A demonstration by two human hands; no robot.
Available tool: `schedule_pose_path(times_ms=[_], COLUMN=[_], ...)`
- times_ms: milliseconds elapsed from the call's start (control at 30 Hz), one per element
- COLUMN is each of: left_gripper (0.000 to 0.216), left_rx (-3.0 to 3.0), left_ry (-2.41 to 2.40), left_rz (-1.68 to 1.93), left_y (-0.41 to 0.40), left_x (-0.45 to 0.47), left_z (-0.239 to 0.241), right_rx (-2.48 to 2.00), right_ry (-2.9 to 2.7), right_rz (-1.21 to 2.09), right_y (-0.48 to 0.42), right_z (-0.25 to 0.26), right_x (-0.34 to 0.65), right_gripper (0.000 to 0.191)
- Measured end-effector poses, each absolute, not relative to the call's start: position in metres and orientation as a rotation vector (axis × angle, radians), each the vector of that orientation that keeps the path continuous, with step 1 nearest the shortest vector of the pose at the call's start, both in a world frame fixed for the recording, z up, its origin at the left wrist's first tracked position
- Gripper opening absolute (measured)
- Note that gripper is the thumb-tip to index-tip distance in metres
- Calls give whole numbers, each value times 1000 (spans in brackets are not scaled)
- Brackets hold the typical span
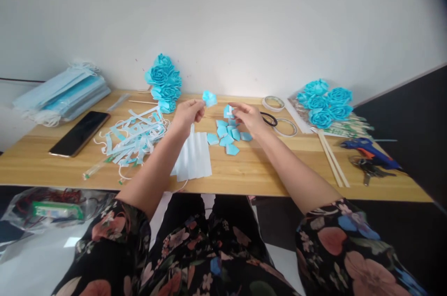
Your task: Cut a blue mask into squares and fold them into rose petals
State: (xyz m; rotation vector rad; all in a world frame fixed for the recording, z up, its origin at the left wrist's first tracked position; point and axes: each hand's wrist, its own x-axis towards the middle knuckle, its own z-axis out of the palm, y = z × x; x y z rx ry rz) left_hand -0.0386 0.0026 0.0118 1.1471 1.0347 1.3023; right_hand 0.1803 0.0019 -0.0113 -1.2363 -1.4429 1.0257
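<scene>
My left hand (189,113) is closed, with a small blue flower bud (209,98) sticking out past its fingertips; any stem is hidden in the fingers. Between the fingertips of my right hand (249,117) is a blue petal (226,111) with a white strip on it, apart from the bud. Below that hand, several cut blue petals (232,149) lie loose on the wooden table (251,168). White pleated mask pieces (193,156) lie under my left forearm, beside a tangle of cut mask strips and ear loops (138,135).
Finished blue flowers stand in a bunch (164,83) at the back left and lie in another bunch (321,105) at right. Around them are stacked masks (66,91), a phone (80,134), tape rolls (273,103), wooden sticks (331,158), a blue glue gun (375,154) and keys (370,170).
</scene>
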Motion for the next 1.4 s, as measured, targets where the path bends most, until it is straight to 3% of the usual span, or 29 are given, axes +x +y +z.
schedule_pose_path(times_ms=[233, 400, 533, 767, 1100, 1400], left_gripper=[28, 18, 10, 18, 10, 15], left_rx=[1694, 2073, 2059, 1429, 1325, 1307], left_ry=[1569, 1874, 1609, 937, 912, 901], left_rz=[841, 885, 1097, 1021, 992, 1118], left_y=[33, 30, 6, -21, -25, -25], left_x=[-65, -64, -46, -20, -25, -25], left_z=[-4, -9, 5, 9, 4, 5], right_rx=[-1145, -1129, -1102, -1109, -1098, -1165], right_ry=[-1284, -1342, -1363, -1485, -1502, -1668], right_rz=[1185, 1196, 1114, 926, 1064, 835], right_y=[-15, -17, -20, -34, -43, -48], right_z=[-13, -15, -17, -11, 0, -2], right_x=[181, 173, 164, 155, 155, 150], right_gripper=[46, 47, 45, 36, 29, 37])
